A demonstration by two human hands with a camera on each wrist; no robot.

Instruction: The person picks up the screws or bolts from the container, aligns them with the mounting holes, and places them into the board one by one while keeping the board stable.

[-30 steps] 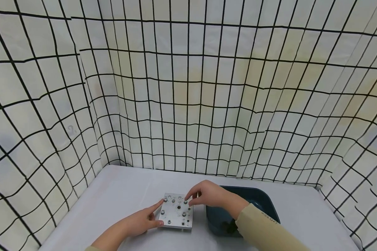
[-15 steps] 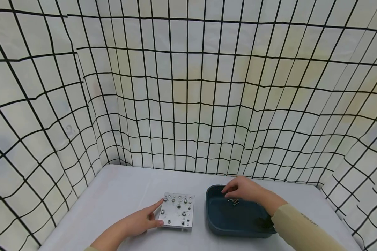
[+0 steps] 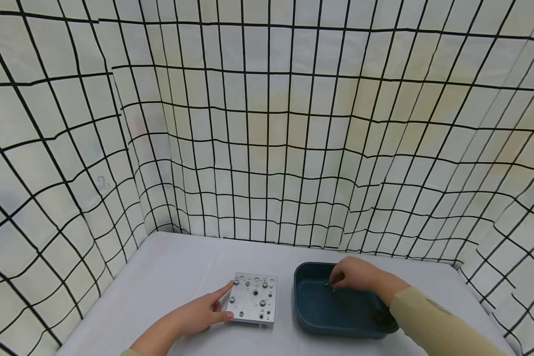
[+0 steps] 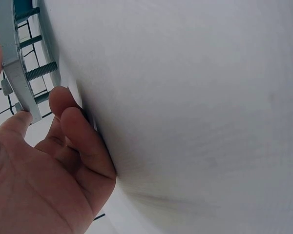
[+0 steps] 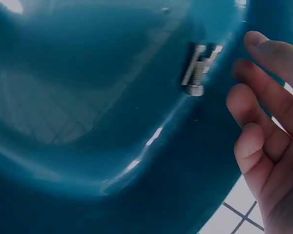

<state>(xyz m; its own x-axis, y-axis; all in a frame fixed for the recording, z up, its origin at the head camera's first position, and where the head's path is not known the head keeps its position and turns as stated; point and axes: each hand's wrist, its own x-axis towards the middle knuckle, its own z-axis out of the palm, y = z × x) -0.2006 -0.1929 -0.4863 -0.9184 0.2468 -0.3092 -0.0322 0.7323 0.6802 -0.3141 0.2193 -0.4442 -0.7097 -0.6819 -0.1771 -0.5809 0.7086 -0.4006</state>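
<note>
A square silver metal plate (image 3: 247, 307) with holes and several socket-head screws lies in the middle of the table. My left hand (image 3: 198, 314) holds it by its left side, index finger at the far corner and thumb near the close one. Threaded screw ends (image 4: 41, 71) stick out under the plate (image 4: 13, 58) in the left wrist view. My right hand (image 3: 359, 274) reaches into a dark teal bin (image 3: 327, 319) right of the plate. A few loose screws (image 5: 197, 73) lie on its floor, just ahead of the right fingertips (image 5: 242, 100), which are spread apart and hold nothing.
A white sheet covers the table (image 3: 178, 257). White walls (image 3: 276, 168) with a black grid rise behind it and at both sides. A dark patch (image 3: 382, 319) shows in the bin's near right corner, close to the right sleeve (image 3: 431, 316).
My right hand has gone from the plate's far right corner across to the bin and down to the loose screws. The left hand has stayed at the plate.
</note>
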